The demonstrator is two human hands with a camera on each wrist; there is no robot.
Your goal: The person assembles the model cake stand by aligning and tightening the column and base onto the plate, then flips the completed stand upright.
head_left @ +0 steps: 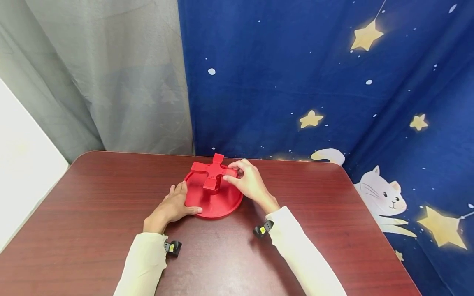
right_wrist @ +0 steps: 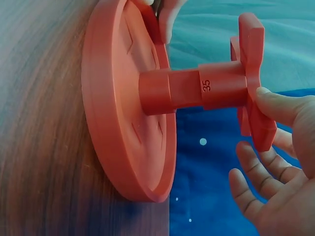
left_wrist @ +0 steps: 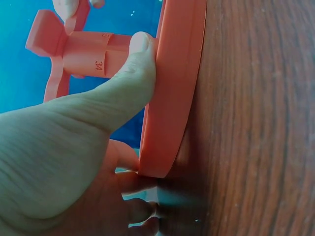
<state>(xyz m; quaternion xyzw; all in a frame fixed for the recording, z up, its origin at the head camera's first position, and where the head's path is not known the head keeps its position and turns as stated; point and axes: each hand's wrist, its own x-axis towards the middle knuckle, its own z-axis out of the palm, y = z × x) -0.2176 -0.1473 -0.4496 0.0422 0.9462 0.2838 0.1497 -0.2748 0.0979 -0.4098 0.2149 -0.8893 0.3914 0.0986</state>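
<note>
A red round base with a raised rim lies flat on the table. From its middle rises a red stem, marked 35 in the right wrist view and 34 in the left wrist view. On top of the stem sits a four-armed red cross piece. My left hand holds the left side of the base, thumb over the rim and fingers along its outer edge. With thumb and fingers, my right hand pinches the right arm of the cross; its other fingers are spread below in the right wrist view.
The brown wooden table has rounded far corners. Behind it hang a grey curtain and a dark blue curtain with stars and a white cat. A white surface is at the left.
</note>
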